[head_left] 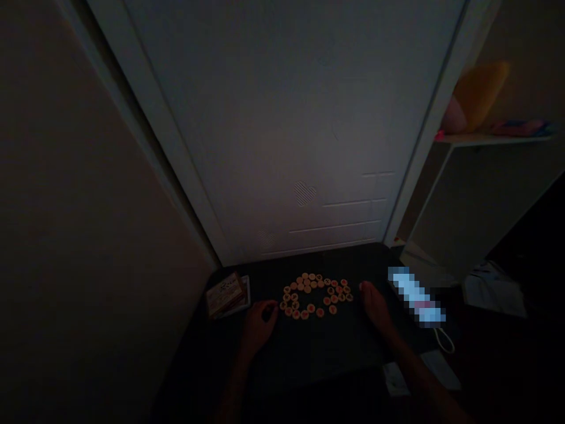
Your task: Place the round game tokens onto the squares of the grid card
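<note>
Several small round pale game pieces (315,294) with red and dark marks lie in a loose heap on a dark mat (318,347) before a white door. My left hand (259,324) rests on the mat at the heap's left edge, fingers curled, fingertips close to the nearest pieces. My right hand (375,306) lies flat on the mat just right of the heap, fingers stretched toward the door. A small box (227,294) sits left of my left hand. The scene is very dim.
A white door (286,129) closes off the far side. A wall stands at left. A white shelf unit (481,194) at right carries yellow and pink items. A light blurred-out object (417,297) and white papers (494,288) lie right of the mat.
</note>
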Available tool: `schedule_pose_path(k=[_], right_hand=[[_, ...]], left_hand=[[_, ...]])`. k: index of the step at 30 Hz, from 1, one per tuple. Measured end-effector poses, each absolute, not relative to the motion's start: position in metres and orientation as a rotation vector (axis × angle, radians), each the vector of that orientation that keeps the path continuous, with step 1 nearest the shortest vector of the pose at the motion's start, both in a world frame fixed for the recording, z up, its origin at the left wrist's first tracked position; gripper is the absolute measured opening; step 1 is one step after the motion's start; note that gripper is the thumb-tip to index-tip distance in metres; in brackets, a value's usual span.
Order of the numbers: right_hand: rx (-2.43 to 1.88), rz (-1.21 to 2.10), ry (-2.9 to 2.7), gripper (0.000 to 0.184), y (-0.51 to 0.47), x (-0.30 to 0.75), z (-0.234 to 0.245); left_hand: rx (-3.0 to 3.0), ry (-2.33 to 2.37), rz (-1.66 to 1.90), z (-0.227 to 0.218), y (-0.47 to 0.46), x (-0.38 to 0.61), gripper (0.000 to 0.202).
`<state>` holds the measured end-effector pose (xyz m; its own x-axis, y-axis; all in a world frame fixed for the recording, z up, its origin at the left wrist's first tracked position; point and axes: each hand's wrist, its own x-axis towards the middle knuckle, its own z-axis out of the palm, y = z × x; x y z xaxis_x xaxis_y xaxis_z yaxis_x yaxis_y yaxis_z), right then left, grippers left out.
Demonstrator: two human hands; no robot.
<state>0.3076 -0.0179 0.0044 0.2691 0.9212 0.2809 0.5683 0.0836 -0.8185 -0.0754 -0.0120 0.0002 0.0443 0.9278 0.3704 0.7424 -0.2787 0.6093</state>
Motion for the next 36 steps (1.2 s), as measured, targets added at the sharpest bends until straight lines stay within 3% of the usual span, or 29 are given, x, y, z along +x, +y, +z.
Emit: schedule_pose_path(k=[16,36], right_hand=[[-1.614,0.54,-1.456,0.056,-0.017,0.304,0.007],[-1.464,0.697,-1.587,0.045,-0.044,0.27,0.008]], left_hand=[[2.059,1.717,1.044,0.006,-0.015,-0.073,0.025],[2.036,1.734,1.076,0.001,-0.014,-0.075,0.024]])
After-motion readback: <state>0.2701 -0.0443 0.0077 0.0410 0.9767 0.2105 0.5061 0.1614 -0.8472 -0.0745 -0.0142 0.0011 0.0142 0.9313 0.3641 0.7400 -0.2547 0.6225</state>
